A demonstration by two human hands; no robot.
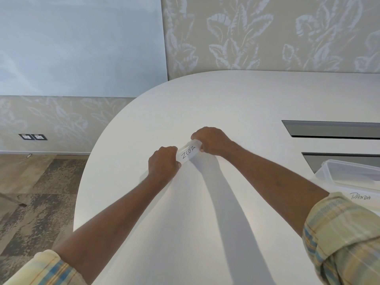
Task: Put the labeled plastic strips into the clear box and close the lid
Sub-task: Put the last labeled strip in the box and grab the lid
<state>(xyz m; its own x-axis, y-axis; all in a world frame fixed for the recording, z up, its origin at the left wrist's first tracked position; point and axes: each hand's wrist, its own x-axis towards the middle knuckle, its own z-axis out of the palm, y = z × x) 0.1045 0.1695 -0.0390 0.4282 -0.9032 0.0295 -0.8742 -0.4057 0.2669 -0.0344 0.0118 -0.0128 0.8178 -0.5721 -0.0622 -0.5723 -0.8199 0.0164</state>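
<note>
A white plastic strip marked "ZEBRA" (188,153) is held over the middle of the white table. My left hand (163,161) grips its near-left end and my right hand (211,141) grips its far-right end; both ends are hidden by fingers. At the right edge stands the clear box (337,171), open, partly cut off by the frame. A strip marked "PANDA" (360,196) lies by the box, partly hidden behind my right sleeve; I cannot tell whether it is inside the box.
The white table (205,212) has a rounded left end with carpeted floor beyond it. Two dark rectangular slots (333,129) are set into the tabletop at the right, just behind the box. A patterned wall stands behind the table.
</note>
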